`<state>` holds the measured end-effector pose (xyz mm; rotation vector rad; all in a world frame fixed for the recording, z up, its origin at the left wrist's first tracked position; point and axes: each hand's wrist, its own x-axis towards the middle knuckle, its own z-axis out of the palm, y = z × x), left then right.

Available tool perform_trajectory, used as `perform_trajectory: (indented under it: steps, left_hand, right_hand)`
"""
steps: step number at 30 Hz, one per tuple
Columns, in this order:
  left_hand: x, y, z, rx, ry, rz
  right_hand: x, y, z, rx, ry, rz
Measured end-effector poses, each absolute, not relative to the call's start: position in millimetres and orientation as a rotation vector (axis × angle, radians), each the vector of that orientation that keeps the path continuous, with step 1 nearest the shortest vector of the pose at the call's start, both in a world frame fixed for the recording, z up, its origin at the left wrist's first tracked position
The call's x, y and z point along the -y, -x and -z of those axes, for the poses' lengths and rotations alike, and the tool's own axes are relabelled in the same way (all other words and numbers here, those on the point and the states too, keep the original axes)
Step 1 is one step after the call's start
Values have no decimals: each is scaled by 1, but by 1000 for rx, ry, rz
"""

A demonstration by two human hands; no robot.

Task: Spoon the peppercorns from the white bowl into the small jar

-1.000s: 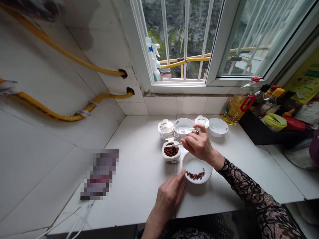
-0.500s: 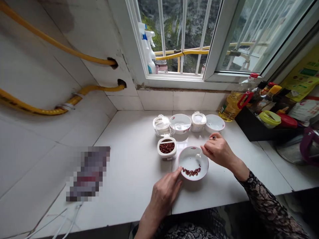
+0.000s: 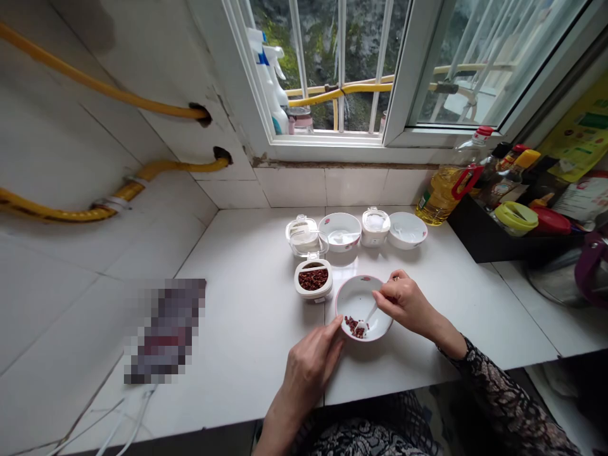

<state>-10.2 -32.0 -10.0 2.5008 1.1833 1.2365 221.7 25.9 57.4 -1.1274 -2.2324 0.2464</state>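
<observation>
We are counting three white bowls (image 3: 357, 297), three lidded boxes (image 3: 312, 278), two yellow hoses (image 3: 104, 90), one left hand (image 3: 308, 373), one right hand (image 3: 403, 304).

Yellow printed sheet (image 3: 582, 136): lettering too small to read.

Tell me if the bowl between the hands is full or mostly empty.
Mostly empty: the bowl shows bare white inside, with only a small cluster of reddish grains at the bottom, beside a white spoon.
</observation>
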Motion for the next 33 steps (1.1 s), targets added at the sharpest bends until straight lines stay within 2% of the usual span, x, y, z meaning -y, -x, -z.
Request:
perform_trajectory:
  steps: [10, 22, 27, 33]
  left_hand:
    - [32, 9, 9, -1192, -2503, -1251]
    - [32, 10, 11, -1166, -2510, -1251]
    - [31, 10, 12, -1171, -2519, -1258]
    - [31, 10, 14, -1168, -2526, -1264]
  right_hand:
    - [-27, -225, -62, 1894, 1403, -586]
    - [-38, -225, -69, 1654, 1422, -810]
    - [-62, -206, -87, 1716, 1310, -630]
    - [-90, -170, -102, 1964, 1037, 35]
